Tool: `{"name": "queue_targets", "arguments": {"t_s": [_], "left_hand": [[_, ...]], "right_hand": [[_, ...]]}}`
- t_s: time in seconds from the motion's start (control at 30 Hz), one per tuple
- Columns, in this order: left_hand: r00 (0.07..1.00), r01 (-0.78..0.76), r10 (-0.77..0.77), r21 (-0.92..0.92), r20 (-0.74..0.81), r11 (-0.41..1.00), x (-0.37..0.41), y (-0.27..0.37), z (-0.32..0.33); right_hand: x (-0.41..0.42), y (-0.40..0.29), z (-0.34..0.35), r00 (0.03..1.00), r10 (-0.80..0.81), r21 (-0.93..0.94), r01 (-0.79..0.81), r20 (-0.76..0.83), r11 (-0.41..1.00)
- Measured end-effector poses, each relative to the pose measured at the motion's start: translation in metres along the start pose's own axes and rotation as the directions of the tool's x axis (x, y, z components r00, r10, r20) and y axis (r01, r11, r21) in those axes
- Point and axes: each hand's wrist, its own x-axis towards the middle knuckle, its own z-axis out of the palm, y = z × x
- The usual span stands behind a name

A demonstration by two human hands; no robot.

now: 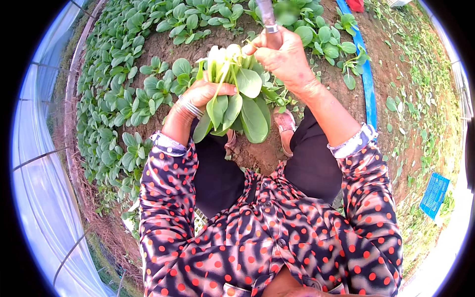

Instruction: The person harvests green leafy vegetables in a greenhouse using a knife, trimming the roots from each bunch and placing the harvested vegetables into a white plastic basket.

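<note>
A bunch of leafy greens (pixel 237 89) with pale cut stems is gripped in my left hand (pixel 204 92), its stem ends up and its leaves hanging down over the soil. My right hand (pixel 285 59) is closed around the wooden handle (pixel 274 40) of a tool with a metal collar. The tool's metal part (pixel 265 13) runs out of the frame at the top, so its full shape is hidden. The thumb and fingers of my right hand are at the stem ends, by a thin yellowish stalk (pixel 252 44).
Leafy green plants (pixel 111 92) grow densely at the left and top. A blue hose or strip (pixel 365 74) runs along the soil at the right. A blue plastic crate (pixel 434 195) lies further right among scattered leaves. Plastic sheeting (pixel 41 148) borders the left side.
</note>
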Motion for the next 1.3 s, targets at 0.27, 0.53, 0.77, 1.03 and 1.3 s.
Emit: {"name": "queue_targets", "arguments": {"t_s": [0.27,0.53,0.77,1.03,1.3], "left_hand": [[0.956,-0.066,0.163,0.362,-0.242,0.930,0.010,0.003,-0.019],[0.930,-0.184,0.288,0.389,-0.229,0.903,0.028,0.006,-0.030],[0.955,-0.239,0.246,0.059,-0.167,0.969,0.024,0.004,-0.031],[0.949,-0.229,0.274,0.258,-0.157,0.939,0.031,0.006,-0.038],[0.659,-0.341,0.751,0.906,0.041,0.249,0.038,-0.005,-0.059]], "right_hand": [[0.005,0.010,0.012,0.996,-0.067,-0.135,0.075,0.064,0.988],[0.034,0.011,0.018,0.982,-0.061,0.002,0.063,-0.179,0.998],[0.016,0.017,0.008,0.974,0.223,0.069,-0.226,0.040,0.972],[0.024,0.002,-0.016,0.876,0.390,0.415,-0.479,0.284,0.773],[-0.001,-0.014,-0.042,0.835,0.070,0.491,-0.387,0.546,0.781]]}}
